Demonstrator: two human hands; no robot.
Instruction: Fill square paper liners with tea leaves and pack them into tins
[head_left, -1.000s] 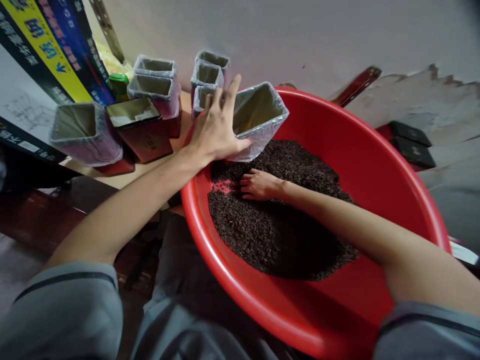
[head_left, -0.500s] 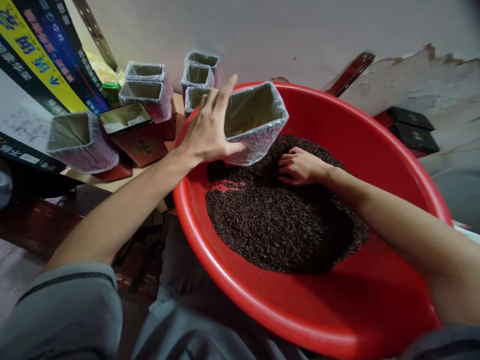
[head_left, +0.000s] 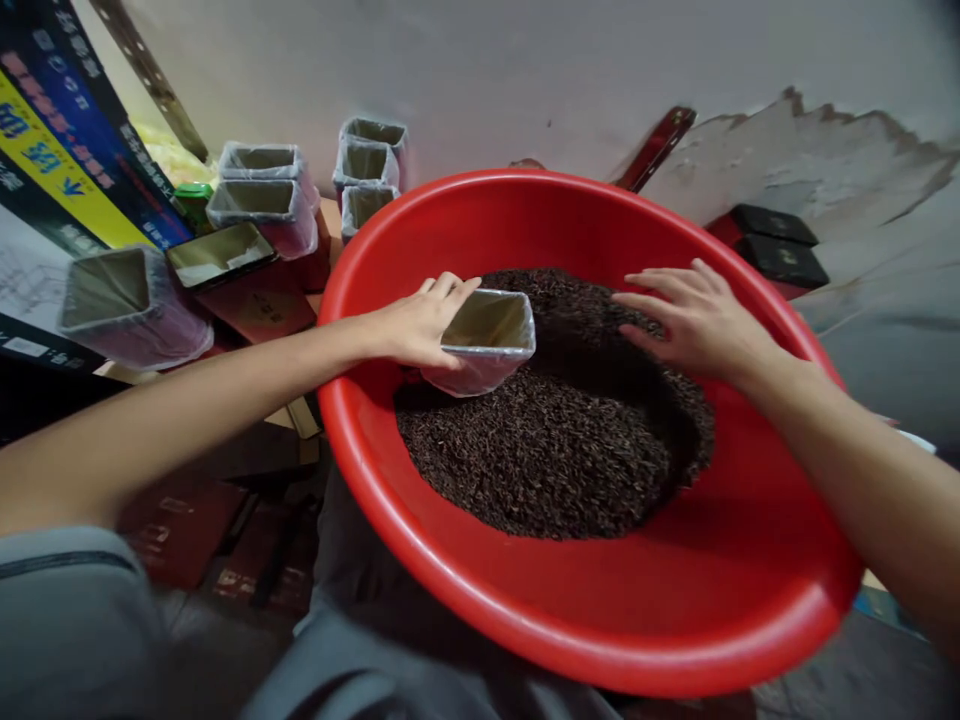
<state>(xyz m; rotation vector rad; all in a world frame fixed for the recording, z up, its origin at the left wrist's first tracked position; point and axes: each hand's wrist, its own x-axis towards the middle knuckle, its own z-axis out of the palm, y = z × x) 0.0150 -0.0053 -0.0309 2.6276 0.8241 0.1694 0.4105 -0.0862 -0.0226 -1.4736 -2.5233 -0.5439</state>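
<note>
My left hand (head_left: 431,322) grips a rectangular tin (head_left: 484,372) lined with a clear plastic bag, whose mouth faces up. The tin sits low inside a large red basin (head_left: 517,635), against a heap of dark, loose tea leaves (head_left: 540,460). Nothing but the lining shows inside the tin; its lower part is hidden. My right hand (head_left: 694,315) hovers over the right side of the heap, fingers spread and nothing in them.
Left of the basin stand several bag-lined tins (head_left: 259,205), with more lined tins (head_left: 367,165) behind. A tin without an outer bag (head_left: 240,290) is among them. Printed cardboard boxes (head_left: 67,150) lean at far left. Dark-lidded boxes (head_left: 780,250) sit by the wall at right.
My left hand has lowered the tin from above the basin's far rim down to the tea. My right hand has lifted out of the heap, moved right and opened.
</note>
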